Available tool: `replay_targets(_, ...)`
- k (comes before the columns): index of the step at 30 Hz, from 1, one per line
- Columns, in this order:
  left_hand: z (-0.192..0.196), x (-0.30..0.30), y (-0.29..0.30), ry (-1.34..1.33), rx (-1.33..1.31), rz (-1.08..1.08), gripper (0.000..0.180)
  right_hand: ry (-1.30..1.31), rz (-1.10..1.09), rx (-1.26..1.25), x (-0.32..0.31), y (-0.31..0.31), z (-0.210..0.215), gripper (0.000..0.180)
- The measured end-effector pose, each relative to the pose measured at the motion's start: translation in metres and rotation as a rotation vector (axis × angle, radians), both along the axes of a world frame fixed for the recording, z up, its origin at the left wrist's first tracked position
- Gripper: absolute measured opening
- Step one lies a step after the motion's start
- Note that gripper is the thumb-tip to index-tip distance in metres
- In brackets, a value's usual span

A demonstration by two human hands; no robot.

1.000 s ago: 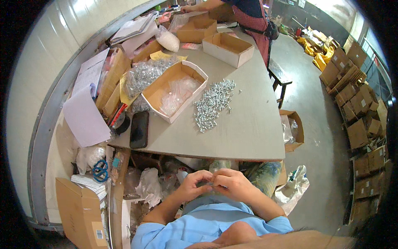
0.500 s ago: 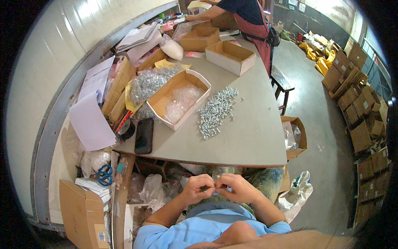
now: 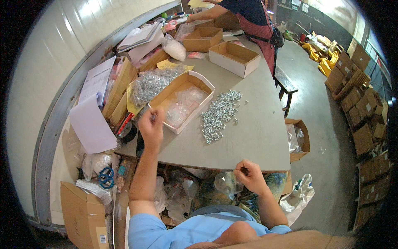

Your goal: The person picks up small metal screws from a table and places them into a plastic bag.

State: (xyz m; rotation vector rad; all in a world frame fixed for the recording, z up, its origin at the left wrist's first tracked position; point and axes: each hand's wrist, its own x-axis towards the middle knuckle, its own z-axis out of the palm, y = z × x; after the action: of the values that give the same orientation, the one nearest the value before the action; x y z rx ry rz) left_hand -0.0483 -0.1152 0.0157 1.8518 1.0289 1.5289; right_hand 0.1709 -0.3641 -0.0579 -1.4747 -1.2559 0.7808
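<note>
Clear plastic bag (image 3: 226, 182), crumpled and glossy, pinched in right hand (image 3: 250, 176) just below table (image 3: 257, 137) edge; left hand (image 3: 151, 124) closed near open cardboard box (image 3: 182, 101), contents indistinct.

Left hand (image 3: 151, 126) reaches over the open cardboard box (image 3: 182, 101) at frame centre-left; right hand (image 3: 250, 176) pinches a clear plastic bag (image 3: 226, 182) below the table (image 3: 257, 133) edge.
</note>
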Motion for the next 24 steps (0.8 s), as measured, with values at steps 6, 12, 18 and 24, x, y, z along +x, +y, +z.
replay_targets(6,-0.01,0.05,0.105,0.553,0.107,-0.042,0.021,-0.074,-0.051,0.051,0.004,0.006,-0.009,0.007)
replay_targets(12,-0.05,0.082,0.147,1.172,-0.231,0.007,0.026,-0.136,-0.02,-0.078,0.005,0.009,0.006,0.008)
replay_targets(18,-0.05,0.062,0.161,0.893,-0.206,-0.023,0.018,-0.403,0.041,-0.105,0.015,0.038,0.022,0.014)
replay_targets(24,-0.028,0.057,0.128,0.543,-0.103,-0.067,0.015,-0.996,0.285,-0.091,-0.01,0.103,0.016,0.054)
